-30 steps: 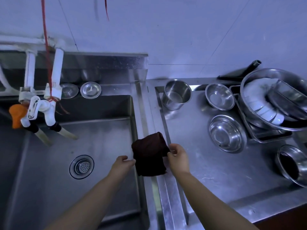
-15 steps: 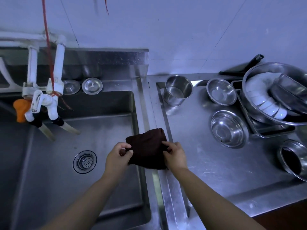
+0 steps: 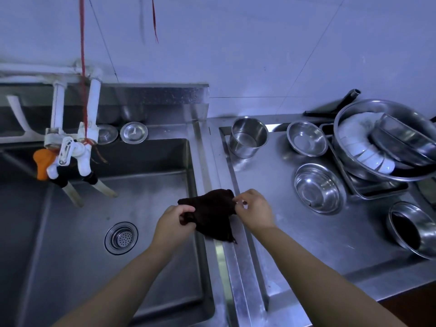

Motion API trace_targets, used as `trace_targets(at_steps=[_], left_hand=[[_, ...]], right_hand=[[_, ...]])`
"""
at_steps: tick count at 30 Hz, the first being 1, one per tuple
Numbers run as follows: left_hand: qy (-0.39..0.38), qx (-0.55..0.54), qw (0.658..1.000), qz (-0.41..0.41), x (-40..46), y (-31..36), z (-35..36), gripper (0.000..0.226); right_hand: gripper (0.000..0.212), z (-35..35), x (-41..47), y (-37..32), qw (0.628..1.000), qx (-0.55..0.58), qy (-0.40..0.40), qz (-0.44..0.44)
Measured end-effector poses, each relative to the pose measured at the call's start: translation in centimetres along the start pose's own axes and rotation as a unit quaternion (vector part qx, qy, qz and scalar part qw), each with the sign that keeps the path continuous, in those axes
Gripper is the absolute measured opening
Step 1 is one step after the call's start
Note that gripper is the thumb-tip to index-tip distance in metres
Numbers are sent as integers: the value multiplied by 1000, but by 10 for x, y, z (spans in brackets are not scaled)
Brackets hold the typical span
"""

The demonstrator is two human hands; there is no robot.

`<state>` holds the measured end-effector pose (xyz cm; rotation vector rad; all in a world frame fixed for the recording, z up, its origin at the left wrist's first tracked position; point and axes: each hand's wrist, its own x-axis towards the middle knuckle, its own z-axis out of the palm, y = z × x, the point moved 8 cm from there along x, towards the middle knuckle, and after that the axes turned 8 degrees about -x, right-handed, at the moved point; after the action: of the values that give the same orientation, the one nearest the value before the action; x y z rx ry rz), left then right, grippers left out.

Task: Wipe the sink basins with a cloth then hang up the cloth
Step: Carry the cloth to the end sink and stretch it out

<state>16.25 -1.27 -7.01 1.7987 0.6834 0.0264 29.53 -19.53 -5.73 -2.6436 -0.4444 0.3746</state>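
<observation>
- Cloth (image 3: 213,212), dark and bunched, hangs between both hands over the steel ridge that divides the sink basin (image 3: 99,232) from the bench (image 3: 306,244).
- Left hand (image 3: 173,224) holds the cloth's left end, its grip curled round the fabric, just above the basin's right edge.
- Right hand (image 3: 256,210) pinches the cloth's upper right corner between thumb and fingertips, on the bench side of the ridge.
- Drain strainer (image 3: 121,237) lies in the basin, left of the cloth.
- White taps (image 3: 75,156) project over the basin, far left of the cloth.
- Steel bowls (image 3: 317,187) sit on the bench, right of the cloth.
</observation>
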Motion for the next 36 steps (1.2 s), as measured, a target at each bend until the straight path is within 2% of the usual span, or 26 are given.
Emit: trace_targets(at_steps=[3,7,12,15,17,20,23,26,29,33,36], left_hand=[[2,-54,999,2,-3,8,-6,29],[-8,-151,988,-10,-7,15,-9,23],[-3,-202,979,5,-13,30,-22,28],[17,-193,981,20,-17,38,-41,36],[33,-205,978,22,-19,42,-59,38],[41,-233,971,19,-24,47,-85,31],[72,-256,964,21,-32,48,-119,12],[114,-139,983,48,-37,45,-161,13],[128,-59,987,72,-42,42,-199,20],[79,132,980,126,-44,45,-226,35],[38,210,967,136,-47,45,-235,22]], right_hand=[[25,12,-19,-21,994,98,-43,-17],[26,36,-44,-60,963,242,-116,-35],[16,19,-47,-87,965,254,-48,-42],[25,15,-50,-100,942,329,-71,-17],[24,11,-54,-110,927,365,-86,-3],[19,0,-56,-121,927,369,-71,5],[24,-8,-58,-128,897,437,-63,40],[26,-19,-59,-125,887,452,-30,86],[21,-33,-61,-118,910,399,22,114],[16,-44,-67,-123,950,292,52,101],[15,-45,-71,-138,966,241,50,74]])
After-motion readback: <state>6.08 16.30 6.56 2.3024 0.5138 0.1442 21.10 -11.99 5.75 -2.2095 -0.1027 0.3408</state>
